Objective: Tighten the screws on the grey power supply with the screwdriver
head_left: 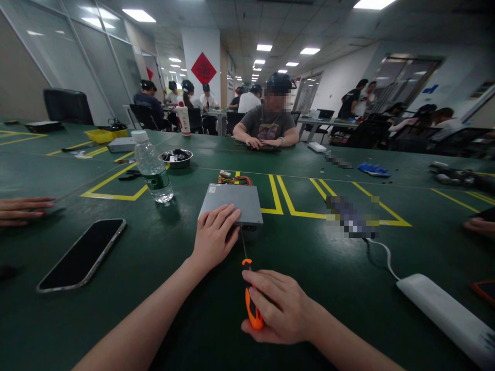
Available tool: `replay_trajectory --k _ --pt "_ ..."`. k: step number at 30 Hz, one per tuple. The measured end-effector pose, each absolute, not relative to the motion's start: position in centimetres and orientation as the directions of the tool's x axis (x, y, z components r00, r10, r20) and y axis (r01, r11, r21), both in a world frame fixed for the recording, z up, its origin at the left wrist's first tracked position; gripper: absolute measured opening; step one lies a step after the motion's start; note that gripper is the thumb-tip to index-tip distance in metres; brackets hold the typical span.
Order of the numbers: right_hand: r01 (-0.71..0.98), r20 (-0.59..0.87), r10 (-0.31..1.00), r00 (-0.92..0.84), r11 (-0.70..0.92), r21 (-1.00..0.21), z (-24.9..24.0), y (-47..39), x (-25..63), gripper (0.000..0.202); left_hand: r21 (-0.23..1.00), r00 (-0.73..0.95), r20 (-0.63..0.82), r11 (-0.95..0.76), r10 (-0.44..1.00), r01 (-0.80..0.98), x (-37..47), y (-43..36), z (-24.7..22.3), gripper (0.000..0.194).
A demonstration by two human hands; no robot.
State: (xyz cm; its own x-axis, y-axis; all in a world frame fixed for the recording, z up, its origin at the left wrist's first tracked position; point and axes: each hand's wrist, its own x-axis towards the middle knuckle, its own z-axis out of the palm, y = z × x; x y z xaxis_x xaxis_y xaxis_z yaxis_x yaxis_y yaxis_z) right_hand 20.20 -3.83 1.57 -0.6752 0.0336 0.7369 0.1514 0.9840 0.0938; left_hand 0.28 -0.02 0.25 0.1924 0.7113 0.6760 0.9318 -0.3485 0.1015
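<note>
Here | bowl [181,164]: dark pieces [178,156] inside | bottle [155,172]: capped | right fingers [268,282]: screwdriver [252,309]

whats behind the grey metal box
Behind the grey metal box, a bundle of coloured wires shows above its far edge. Anything low against its back side is hidden by the box.
</note>
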Motion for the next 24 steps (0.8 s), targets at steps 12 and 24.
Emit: replay_trajectory --k 12,24 --pt "0.171 0.610 0.072 -0.789 0.980 0.106 1.9 -4.5 20.1 0.032 0.101 0.188 0.673 -0.340 0.715 0.935 0.3 0.1 0.3 0.037" --pt "0.172 0.541 0.116 -0.833 0.984 0.053 1.1 -4.5 19.4 0.036 0.098 0.187 0.673 -0.337 0.715 0.936 0.4 -0.1 0.4 0.038"
